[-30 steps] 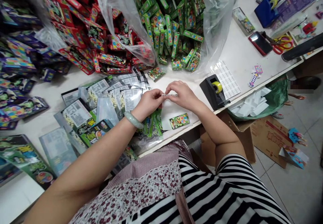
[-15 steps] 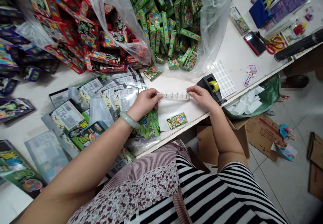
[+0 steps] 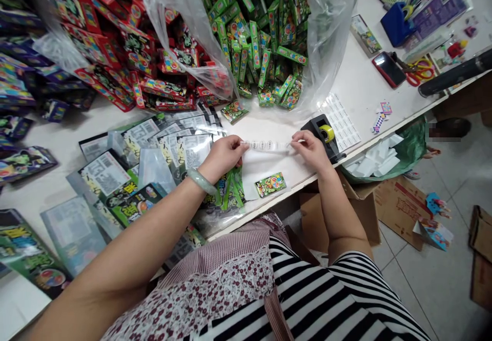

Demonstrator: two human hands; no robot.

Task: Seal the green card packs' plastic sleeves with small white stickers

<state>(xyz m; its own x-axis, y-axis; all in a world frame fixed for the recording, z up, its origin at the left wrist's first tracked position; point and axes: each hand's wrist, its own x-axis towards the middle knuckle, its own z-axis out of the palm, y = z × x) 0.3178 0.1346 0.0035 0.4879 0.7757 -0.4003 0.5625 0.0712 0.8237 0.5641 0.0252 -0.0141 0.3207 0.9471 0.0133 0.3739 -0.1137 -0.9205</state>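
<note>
A narrow strip of round labels (image 3: pixel 262 145) is stretched between my two hands above the table. My left hand (image 3: pixel 226 155) pinches its left end, with a green bangle (image 3: pixel 202 181) on the wrist. The right end is pinched by my right hand (image 3: pixel 309 149), where the strip looks blurred. Below the strip, a small green box (image 3: pixel 270 184) lies on a clear sheet near the table edge. Just right of my right hand stands a black tape dispenser (image 3: pixel 323 133) with yellow tape, beside a sheet of labels (image 3: pixel 340 120).
Clear bags hold green boxes (image 3: pixel 265 64) and red boxes (image 3: pixel 134 48). Printed plastic pouches (image 3: pixel 103 174) are spread at left. Farther right are a phone (image 3: pixel 389 69), scissors (image 3: pixel 421 72) and a blue dispenser (image 3: pixel 395 23). A green bag (image 3: pixel 411 151) hangs beside the edge.
My right hand has shifted slightly right, away from my left hand. The strip's right part now looks more blurred. The whole view has shifted a little.
</note>
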